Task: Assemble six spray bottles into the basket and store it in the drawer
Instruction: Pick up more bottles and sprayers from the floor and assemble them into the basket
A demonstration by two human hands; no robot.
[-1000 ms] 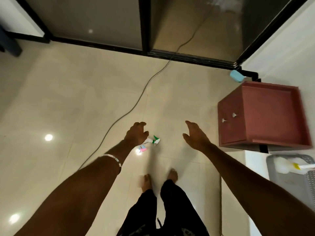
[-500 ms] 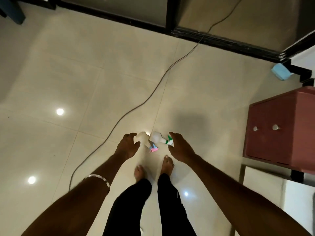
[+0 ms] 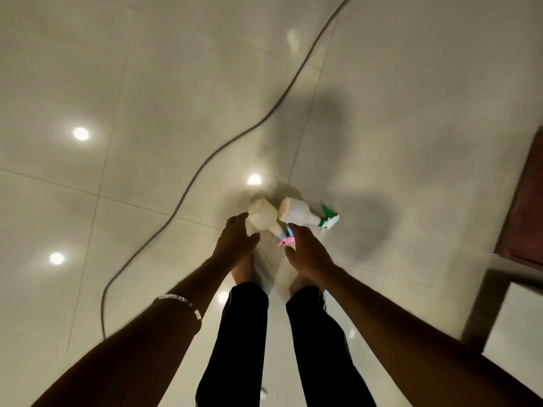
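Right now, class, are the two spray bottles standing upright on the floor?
No: both spray bottles, the green-topped one and the pink-topped one, lie on their sides on the tiled floor.

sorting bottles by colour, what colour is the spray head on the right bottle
Green, on the right bottle's spray head, seen in the head view.
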